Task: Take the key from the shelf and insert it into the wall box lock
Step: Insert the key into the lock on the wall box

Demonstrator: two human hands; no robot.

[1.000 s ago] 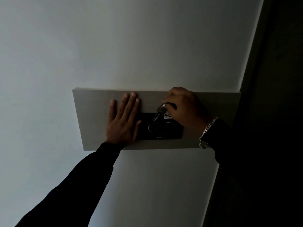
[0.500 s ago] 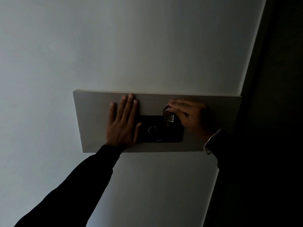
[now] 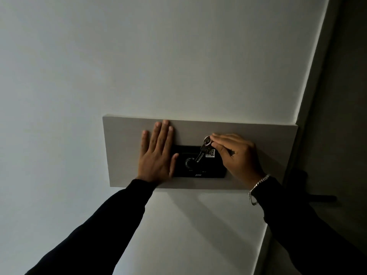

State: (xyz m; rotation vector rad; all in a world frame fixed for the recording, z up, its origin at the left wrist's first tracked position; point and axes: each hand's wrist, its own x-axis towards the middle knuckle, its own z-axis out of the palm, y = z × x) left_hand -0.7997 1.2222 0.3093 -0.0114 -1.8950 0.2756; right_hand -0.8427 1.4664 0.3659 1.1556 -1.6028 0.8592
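Note:
A grey wall box (image 3: 258, 135) is mounted on the white wall, with a black lock panel (image 3: 210, 169) and a round lock (image 3: 189, 162) in its middle. My left hand (image 3: 156, 155) lies flat and spread on the box face, its thumb over the panel's left edge. My right hand (image 3: 236, 155) pinches the ring of a silver key (image 3: 202, 150) that carries a small white tag marked 402. The key hangs slanted down-left, its tip just at the round lock's right side. Whether the tip is inside the lock I cannot tell.
A dark door or frame (image 3: 337, 116) runs down the right side, next to the box's right end, with a dark handle (image 3: 321, 198) sticking out lower down. A silver chain bracelet (image 3: 256, 189) sits on my right wrist. The light is dim.
My right hand has turned the key from hanging straight down to slanting with its tip toward the round lock. My left hand has stayed flat on the box.

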